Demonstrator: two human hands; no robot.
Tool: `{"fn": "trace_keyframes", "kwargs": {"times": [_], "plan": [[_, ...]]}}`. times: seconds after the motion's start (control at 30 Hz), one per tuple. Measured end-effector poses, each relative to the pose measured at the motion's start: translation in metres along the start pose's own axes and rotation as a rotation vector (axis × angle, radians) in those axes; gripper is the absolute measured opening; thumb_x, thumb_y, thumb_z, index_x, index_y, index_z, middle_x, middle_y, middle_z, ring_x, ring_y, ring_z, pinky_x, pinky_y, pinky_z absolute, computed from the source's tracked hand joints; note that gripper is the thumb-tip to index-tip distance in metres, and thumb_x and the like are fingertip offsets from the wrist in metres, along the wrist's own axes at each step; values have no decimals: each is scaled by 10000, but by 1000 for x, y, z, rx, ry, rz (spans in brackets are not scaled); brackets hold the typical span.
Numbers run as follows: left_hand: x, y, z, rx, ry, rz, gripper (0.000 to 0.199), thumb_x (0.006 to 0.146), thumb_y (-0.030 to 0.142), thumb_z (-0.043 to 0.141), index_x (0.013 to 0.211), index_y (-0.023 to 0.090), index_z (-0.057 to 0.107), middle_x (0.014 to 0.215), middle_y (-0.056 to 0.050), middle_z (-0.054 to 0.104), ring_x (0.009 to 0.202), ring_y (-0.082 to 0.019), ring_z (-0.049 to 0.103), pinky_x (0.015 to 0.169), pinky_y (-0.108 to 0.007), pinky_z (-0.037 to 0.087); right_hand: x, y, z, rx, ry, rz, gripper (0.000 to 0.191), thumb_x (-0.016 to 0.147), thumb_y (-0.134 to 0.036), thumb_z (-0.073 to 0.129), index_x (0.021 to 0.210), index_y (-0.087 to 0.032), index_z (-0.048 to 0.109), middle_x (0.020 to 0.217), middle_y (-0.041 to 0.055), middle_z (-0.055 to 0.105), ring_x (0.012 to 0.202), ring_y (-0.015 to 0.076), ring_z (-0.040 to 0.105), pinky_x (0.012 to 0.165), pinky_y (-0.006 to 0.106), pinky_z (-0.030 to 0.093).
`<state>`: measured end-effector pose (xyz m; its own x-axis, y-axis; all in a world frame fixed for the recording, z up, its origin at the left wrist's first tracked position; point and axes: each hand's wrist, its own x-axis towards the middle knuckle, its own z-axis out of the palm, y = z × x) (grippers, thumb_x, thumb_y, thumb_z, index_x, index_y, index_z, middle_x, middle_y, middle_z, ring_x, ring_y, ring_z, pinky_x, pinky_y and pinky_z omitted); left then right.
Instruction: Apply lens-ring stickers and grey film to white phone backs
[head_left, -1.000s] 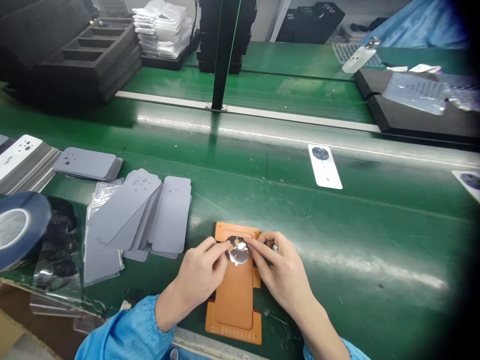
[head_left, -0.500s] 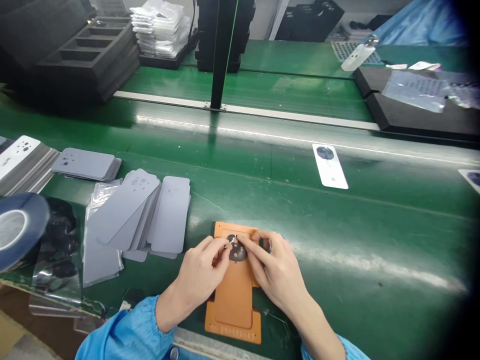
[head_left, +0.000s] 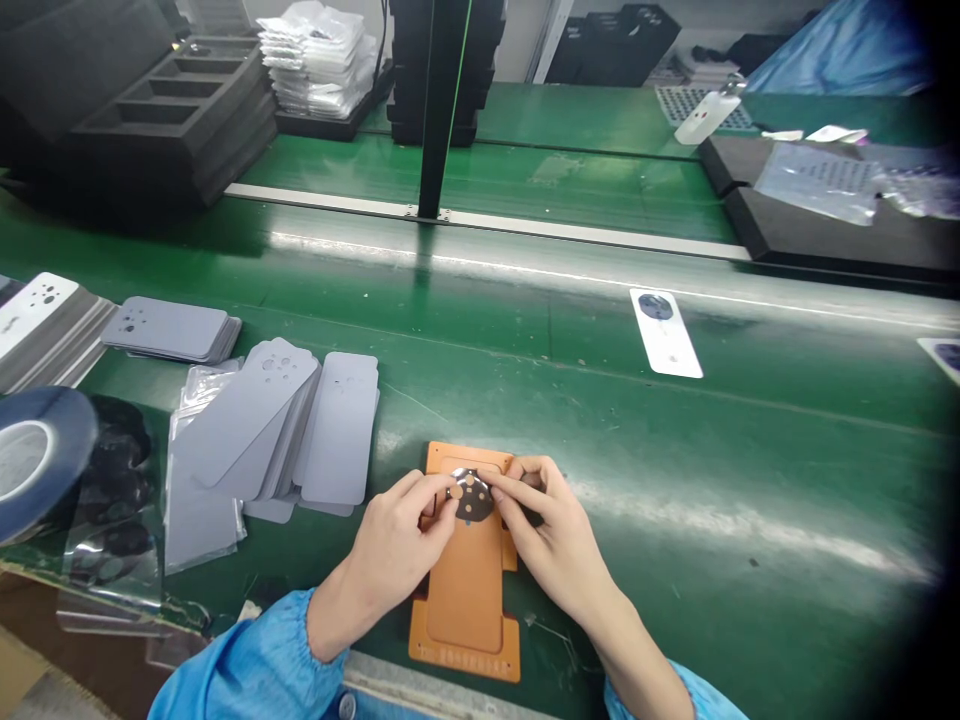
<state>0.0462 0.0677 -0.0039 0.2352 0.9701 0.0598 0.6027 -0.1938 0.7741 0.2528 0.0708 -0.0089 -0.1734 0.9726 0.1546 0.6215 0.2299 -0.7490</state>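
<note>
A dark round film piece with several holes [head_left: 474, 500] lies over the upper end of an orange fixture plate [head_left: 465, 590]. My left hand [head_left: 405, 535] pinches the left edge of the dark piece between thumb and index finger. From the other side, my right hand [head_left: 551, 530] has its index finger and thumb tips close together at the piece's upper right edge, and its other fingers are curled by the fixture's corner. The fingertips partly cover the piece's rim.
Grey phone-shaped sheets [head_left: 341, 430] are stacked left of the fixture, beside a blue tape roll [head_left: 71, 450]. A white panel with a dark disc [head_left: 667, 340] lies at the right. Black foam trays [head_left: 840, 215] and a black post [head_left: 436, 120] stand farther back.
The white panel at the right has shifted slightly rightward. The dark piece shows a little more of its surface as my right fingertips have moved slightly right.
</note>
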Motion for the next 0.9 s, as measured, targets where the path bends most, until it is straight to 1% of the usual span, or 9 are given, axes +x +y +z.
{"fn": "trace_keyframes", "kwargs": {"times": [0.07,0.17,0.27,0.43,0.53,0.6,0.73,0.8,0.9], "plan": [[0,0,-1,-5,-11,-2,181,944,171,547,1035,211,698,720,43,501,538,-97,470,545,-225,405,1,-1,-2,45,-10,38,225,983,-225,595,1107,-265,779,973,50,563,805,181,604,726,363,572],[-1,1,-1,-13,-18,0,190,939,167,547,1044,211,700,719,42,496,541,-99,467,546,-225,406,2,-1,-5,57,-24,47,203,954,-237,640,1092,-270,785,973,52,579,854,201,621,756,376,583],[-1,0,-1,-13,-9,0,192,948,168,542,1053,209,698,726,39,506,544,-99,475,553,-223,413,1,1,-7,40,-58,33,235,980,-229,606,1142,-279,770,985,53,572,877,202,624,773,375,584],[-2,0,1,9,16,2,194,947,175,553,1067,205,702,731,36,520,549,-102,493,554,-223,420,0,0,-9,-14,-106,2,298,1016,-214,532,1223,-287,734,999,53,548,862,193,610,792,392,579],[-2,0,2,5,17,-4,205,941,174,559,1084,203,702,743,32,531,555,-103,498,558,-222,428,0,-1,-8,-11,-99,24,308,1019,-224,525,1234,-296,734,973,47,536,845,194,601,775,394,571],[-2,0,2,3,21,-3,200,942,180,559,1080,200,703,745,30,537,557,-103,499,559,-222,432,0,0,-9,33,-93,59,313,1015,-238,536,1248,-307,732,947,42,531,852,196,600,744,370,566],[-2,0,2,19,33,4,192,942,191,555,1061,201,705,726,32,525,551,-105,487,552,-222,430,1,9,-13,164,-81,181,348,1001,-267,566,1320,-316,697,862,8,511,701,156,541,618,302,524],[-2,-1,2,28,30,7,192,938,191,555,1059,201,704,716,34,515,551,-107,483,550,-221,426,1,11,-14,195,-55,228,337,988,-284,590,1302,-310,708,850,-3,503,652,141,499,591,291,500],[-2,-1,2,22,23,-2,196,931,183,562,1067,207,701,723,35,523,555,-104,487,550,-218,423,0,9,-11,167,-30,212,328,944,-304,654,1265,-302,727,852,-4,493,662,143,483,597,294,491]]}}
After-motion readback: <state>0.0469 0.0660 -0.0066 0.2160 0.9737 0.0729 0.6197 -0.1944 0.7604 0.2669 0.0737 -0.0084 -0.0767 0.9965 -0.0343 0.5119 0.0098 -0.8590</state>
